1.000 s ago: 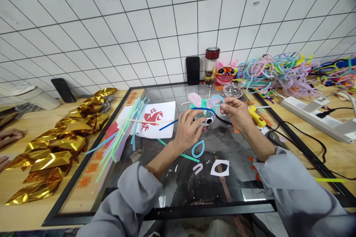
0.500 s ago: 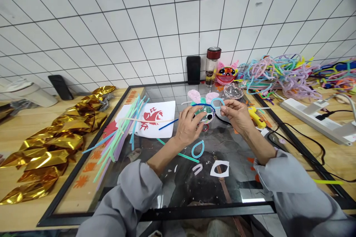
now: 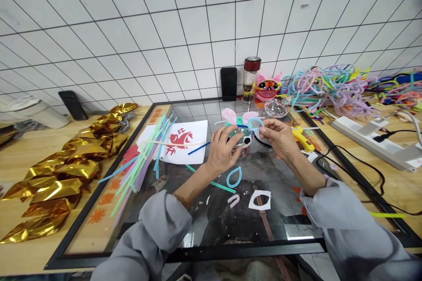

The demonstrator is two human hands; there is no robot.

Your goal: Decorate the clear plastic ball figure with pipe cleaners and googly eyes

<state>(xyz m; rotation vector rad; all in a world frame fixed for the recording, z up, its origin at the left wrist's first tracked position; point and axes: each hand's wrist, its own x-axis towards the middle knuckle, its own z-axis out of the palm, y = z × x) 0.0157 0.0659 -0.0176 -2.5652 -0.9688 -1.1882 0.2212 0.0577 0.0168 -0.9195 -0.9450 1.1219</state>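
Both hands meet over the glass panel (image 3: pixel 211 228), just above the middle of the view.

- Left hand (image 3: pixel 221 149): fingers curled around the craft figure (image 3: pixel 243 135), a clear ball with pink ears and a googly eye, held just over the glass.
- Right hand (image 3: pixel 278 138): thumb and forefinger pinch a blue loop (image 3: pixel 253 124) against the figure at its 1 o'clock.
- At the figure's 6 o'clock, a second loop (image 3: pixel 234 177) lies flat, with a white cut-out (image 3: pixel 260 200) beyond it.
- At 3 o'clock, just beside the right hand, a yellow glue gun (image 3: pixel 303 138).
- At 1 o'clock, a clear dome (image 3: pixel 276 106); at 12 o'clock, a red-lidded jar (image 3: pixel 251 77) and a phone (image 3: pixel 228 83) against the wall.
- At 9 o'clock, a printed sheet (image 3: pixel 183 136) and a bundle of stems (image 3: pixel 145 156); gold foil (image 3: pixel 66 171) lies further out.
- Nothing lies between the hands and the figure.
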